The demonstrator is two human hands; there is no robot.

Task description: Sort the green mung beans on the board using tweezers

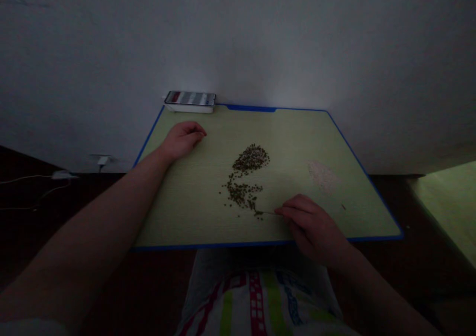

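My right hand (pixel 314 227) is closed in a pinch around a thin, stick-like tool (pixel 270 213) near the table's front edge. The tool's far tip touches small dark greenish grains at the lower end of a loose trail (pixel 240 194). Farther back, a denser heap of dark grains (pixel 252 157) lies mid-table, with paler bits mixed in. My left hand (pixel 185 140) rests on the left part of the table, its fingers loosely curled, with nothing visible in them. To the right is a thin patch of pale grains (pixel 323 176).
The light table (pixel 290 127) has a blue rim and stands against a grey wall. At its back left corner, a phone (pixel 190 98) lies on a white box (pixel 191 108). A small brown sliver (pixel 343 207) sits at the right. Plugs and cables (pixel 63 175) are at the floor's left.
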